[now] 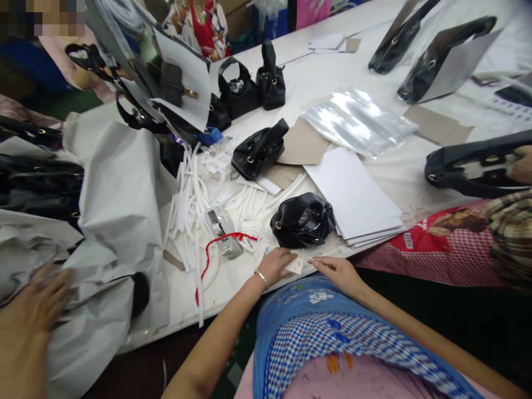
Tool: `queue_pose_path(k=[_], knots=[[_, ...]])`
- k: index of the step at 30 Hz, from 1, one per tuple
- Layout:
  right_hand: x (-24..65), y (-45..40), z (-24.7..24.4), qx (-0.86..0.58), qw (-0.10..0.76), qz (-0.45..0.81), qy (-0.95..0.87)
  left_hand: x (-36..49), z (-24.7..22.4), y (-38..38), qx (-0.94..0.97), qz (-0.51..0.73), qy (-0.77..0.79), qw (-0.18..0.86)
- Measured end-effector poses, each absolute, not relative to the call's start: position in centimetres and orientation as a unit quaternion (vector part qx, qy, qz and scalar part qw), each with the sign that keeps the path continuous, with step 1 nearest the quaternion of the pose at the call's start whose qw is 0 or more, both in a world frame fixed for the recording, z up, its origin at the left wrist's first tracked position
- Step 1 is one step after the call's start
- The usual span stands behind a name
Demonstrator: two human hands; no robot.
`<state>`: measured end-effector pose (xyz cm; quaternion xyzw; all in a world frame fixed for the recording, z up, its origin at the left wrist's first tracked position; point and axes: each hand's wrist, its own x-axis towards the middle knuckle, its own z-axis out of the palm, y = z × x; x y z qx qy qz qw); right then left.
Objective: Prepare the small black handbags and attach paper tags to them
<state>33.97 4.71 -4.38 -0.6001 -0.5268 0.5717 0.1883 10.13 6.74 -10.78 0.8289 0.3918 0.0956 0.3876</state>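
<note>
My left hand (277, 266), with a silver bracelet at its wrist, pinches a small white tag (296, 265) at the table's front edge. Just to its right, my right hand (337, 272) is closed, thumb against finger, on something small and whitish at the fingertips, too small to name. Directly beyond both hands sits a small black handbag (303, 220) with its mouth open. Left of it lie a silver-grey tape dispenser (226, 235) and a red ribbon (208, 252). A stack of white sheets (353, 194) is on the right.
White tubes (189, 194) lie in a heap on the left. Another black handbag (260, 149) stands beyond, near clear plastic bags (357, 122). A co-worker's hand (39, 299) rests on grey wrapping at left; another person's hand (521, 165) holds a black bag at right.
</note>
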Motion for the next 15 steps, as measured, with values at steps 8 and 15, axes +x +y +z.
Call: queue_pose_path(k=[8,15], knots=[[34.1,5.6,1.1,-0.557,0.18,0.595,-0.551,12.3,-6.7,4.0,0.298,0.298,0.455,0.785],[34.1,5.7,3.0,-0.529,0.165,0.609,-0.567,14.5,-3.7,3.6,0.217,0.356,0.46,0.784]])
